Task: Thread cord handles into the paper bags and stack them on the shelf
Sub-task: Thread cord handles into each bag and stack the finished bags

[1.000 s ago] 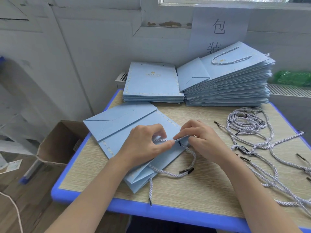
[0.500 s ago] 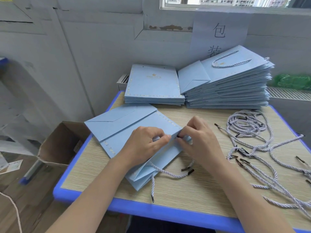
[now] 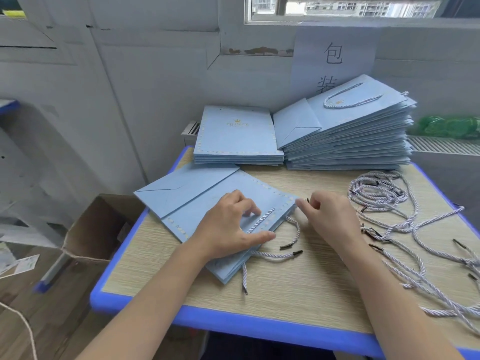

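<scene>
Hands now parted, one bag (flat), two stacks

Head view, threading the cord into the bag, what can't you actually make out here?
- Whether the cord passes through the bag: the holes at the bag's edge are too small to see, head view.
- What the right hand pinches: its fingertips blur; only a dark tip shows.
- The cord pile: cut off by the right edge.
- The carton: contents dark.
- The shelf: not in view.

pale blue bags, lilac-white twisted cords
</scene>
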Action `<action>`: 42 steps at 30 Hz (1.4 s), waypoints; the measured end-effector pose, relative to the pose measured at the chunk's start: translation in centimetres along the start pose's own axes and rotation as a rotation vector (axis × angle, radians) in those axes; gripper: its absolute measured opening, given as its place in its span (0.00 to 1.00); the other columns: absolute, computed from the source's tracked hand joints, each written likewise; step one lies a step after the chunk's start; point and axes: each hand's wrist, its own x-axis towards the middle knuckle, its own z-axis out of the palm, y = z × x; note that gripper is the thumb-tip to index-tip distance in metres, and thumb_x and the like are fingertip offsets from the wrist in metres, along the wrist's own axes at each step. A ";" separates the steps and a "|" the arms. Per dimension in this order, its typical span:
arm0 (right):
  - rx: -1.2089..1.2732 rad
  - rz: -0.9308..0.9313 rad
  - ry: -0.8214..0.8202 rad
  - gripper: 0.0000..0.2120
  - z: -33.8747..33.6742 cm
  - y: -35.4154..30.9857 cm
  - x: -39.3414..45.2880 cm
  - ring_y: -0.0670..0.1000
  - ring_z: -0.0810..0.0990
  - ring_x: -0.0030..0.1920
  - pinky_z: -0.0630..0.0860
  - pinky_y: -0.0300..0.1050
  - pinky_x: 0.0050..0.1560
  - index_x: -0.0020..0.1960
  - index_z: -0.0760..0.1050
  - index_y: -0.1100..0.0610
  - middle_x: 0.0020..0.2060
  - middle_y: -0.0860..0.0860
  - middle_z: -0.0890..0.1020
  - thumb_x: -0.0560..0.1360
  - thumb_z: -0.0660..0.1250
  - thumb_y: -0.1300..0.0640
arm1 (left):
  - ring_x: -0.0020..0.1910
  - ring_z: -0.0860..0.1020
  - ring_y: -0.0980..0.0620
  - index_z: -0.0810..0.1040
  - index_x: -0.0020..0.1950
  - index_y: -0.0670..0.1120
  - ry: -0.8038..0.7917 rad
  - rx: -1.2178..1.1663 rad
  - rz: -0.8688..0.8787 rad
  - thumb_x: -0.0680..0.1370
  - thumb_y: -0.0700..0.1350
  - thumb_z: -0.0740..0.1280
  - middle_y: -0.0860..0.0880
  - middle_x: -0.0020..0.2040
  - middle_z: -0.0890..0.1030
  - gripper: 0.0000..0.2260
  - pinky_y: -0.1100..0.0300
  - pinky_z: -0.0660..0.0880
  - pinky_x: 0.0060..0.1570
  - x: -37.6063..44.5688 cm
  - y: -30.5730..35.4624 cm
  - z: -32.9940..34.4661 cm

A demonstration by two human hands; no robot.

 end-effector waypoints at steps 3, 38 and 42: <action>0.160 -0.186 0.016 0.24 0.0 -0.7 -0.8 0.51 0.65 0.27 0.58 0.46 0.32 0.25 0.59 0.53 0.21 0.46 0.64 0.76 0.66 0.50 | 0.35 0.71 0.61 0.75 0.37 0.51 0.040 -0.057 0.011 0.68 0.56 0.74 0.54 0.40 0.75 0.12 0.63 0.69 0.41 0.2 0.5 0.1; 0.908 0.259 -0.100 0.09 -13.3 -1.8 7.0 0.45 0.65 0.20 0.58 0.33 0.18 0.39 0.71 0.61 0.25 0.53 0.74 0.77 0.63 0.59 | 0.21 0.66 0.57 0.69 0.39 0.42 0.506 -0.886 -0.387 0.81 0.38 0.61 0.47 0.32 0.68 0.10 0.67 0.70 0.20 8.1 0.5 -12.2; 0.840 0.250 -0.080 0.12 -11.9 -1.5 6.9 0.47 0.66 0.22 0.60 0.34 0.18 0.35 0.69 0.60 0.26 0.54 0.74 0.77 0.63 0.60 | 0.19 0.65 0.59 0.69 0.38 0.42 0.509 -0.923 -0.387 0.80 0.37 0.61 0.46 0.32 0.68 0.10 0.66 0.70 0.19 8.4 -0.6 -11.7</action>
